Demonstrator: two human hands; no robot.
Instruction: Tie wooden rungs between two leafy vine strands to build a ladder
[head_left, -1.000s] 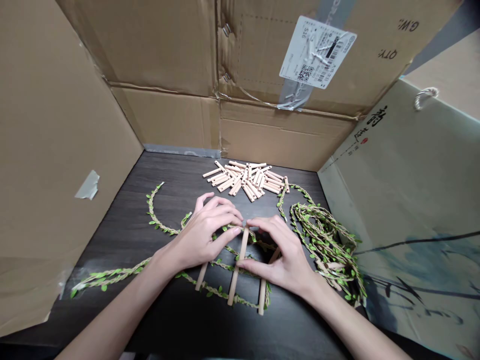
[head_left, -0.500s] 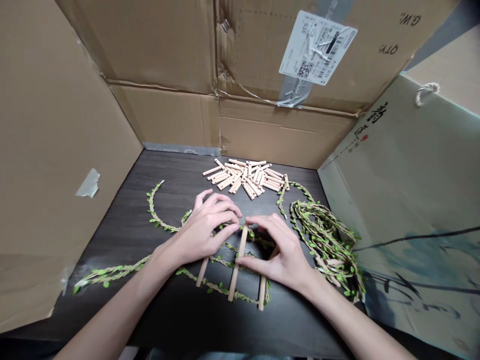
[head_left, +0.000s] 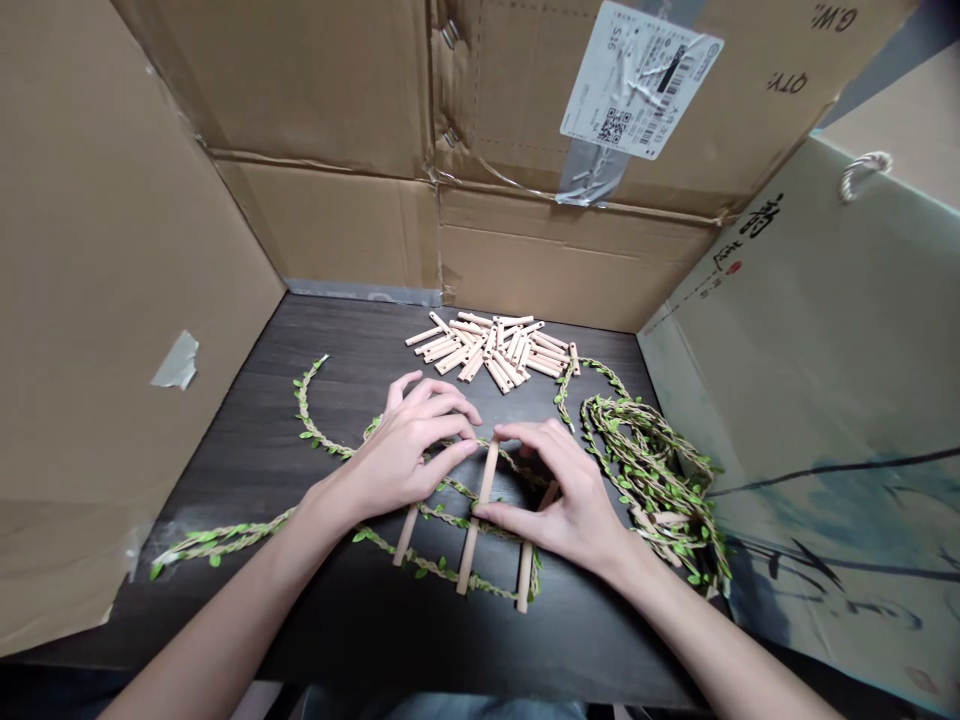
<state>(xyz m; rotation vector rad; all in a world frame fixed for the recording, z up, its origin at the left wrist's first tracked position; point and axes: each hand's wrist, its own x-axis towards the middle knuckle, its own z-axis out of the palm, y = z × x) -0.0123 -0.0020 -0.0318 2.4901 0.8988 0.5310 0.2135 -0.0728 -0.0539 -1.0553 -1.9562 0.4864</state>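
Three wooden rods, a left one (head_left: 406,535), a middle one (head_left: 469,550) and a right one (head_left: 524,577), cross strands of leafy twine (head_left: 431,569) like ladder rungs. My right hand (head_left: 559,490) grips the middle rod between thumb and fingers, near its far end. Beside it, my left hand (head_left: 424,440) is at the twine left of that rod, thumb and forefinger tips close together. Whether a strand lies between those fingertips is too small to tell. Both hands cover parts of the twine and rods.
Behind the hands lies a pile of short drilled rods (head_left: 487,345). A large coil of leafy twine (head_left: 645,460) rests at the right, and a loose twine end (head_left: 304,405) curves at the left. Cardboard walls (head_left: 337,230) and a pale printed bag (head_left: 840,400) surround the dark table (head_left: 247,430).
The view has shifted slightly. My right hand's fingers have moved a little on the middle rod, and more of the right rod's far part shows. My left hand has hardly moved.
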